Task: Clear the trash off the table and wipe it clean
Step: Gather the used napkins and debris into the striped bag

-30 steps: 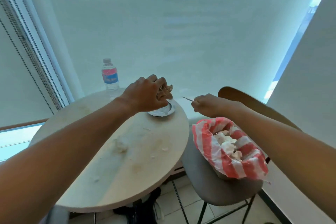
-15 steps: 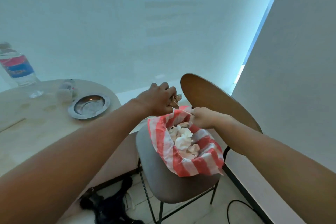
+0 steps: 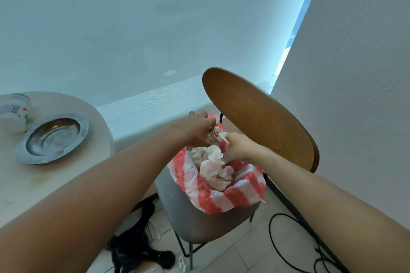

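Your left hand [image 3: 200, 132], closed on small brownish scraps [image 3: 215, 132], and right hand [image 3: 238, 147], pinching a thin stick [image 3: 224, 139], hover over the striped bag [image 3: 221, 197] on the chair [image 3: 261, 117], likely positioned for dropping; the tabletop [image 3: 33, 182] remains unwiped.

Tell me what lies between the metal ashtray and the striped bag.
In the head view, the left forearm crosses between the metal ashtray and the striped bag; beneath it, only table edge and open gap.

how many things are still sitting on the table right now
2: a metal dish near the table edge, and a small labelled container behind it at the left frame edge. More may lie out of view.
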